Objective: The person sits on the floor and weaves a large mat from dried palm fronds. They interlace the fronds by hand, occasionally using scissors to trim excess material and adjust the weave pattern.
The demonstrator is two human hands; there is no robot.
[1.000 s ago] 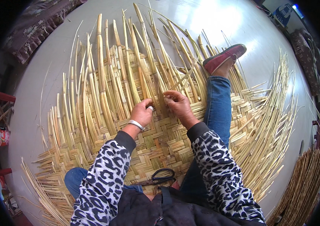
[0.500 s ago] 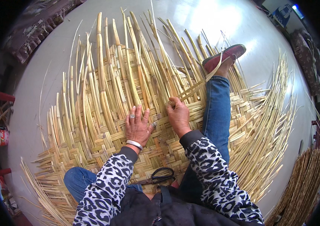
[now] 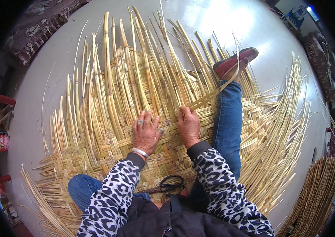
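Note:
A half-woven reed mat (image 3: 151, 162) lies under me on the floor, its long split reeds (image 3: 110, 79) fanning out at the far side. My left hand (image 3: 145, 132) rests flat on the weave with fingers spread, a ring and a bracelet on it. Just to its right, my right hand (image 3: 188, 125) is closed, thumb and fingers pinching a flat reed strip (image 3: 209, 97). That strip runs from the fingers up to the right, over my outstretched leg and past the shoe. Below the hands, black-handled scissors (image 3: 171, 183) lie on the mat near my lap.
My right leg (image 3: 228, 122) stretches across the mat, ending in a red shoe (image 3: 236, 62). Loose reed ends (image 3: 282, 142) spread at the right. A bundle of brown stalks (image 3: 313, 197) stands at the lower right. Red wooden furniture (image 3: 1, 98) is at the left edge.
My right hand has shifted slightly down and right, its fingers now pointing more upward. The strip has bowed toward the shoe. My left hand stays nearly in place.

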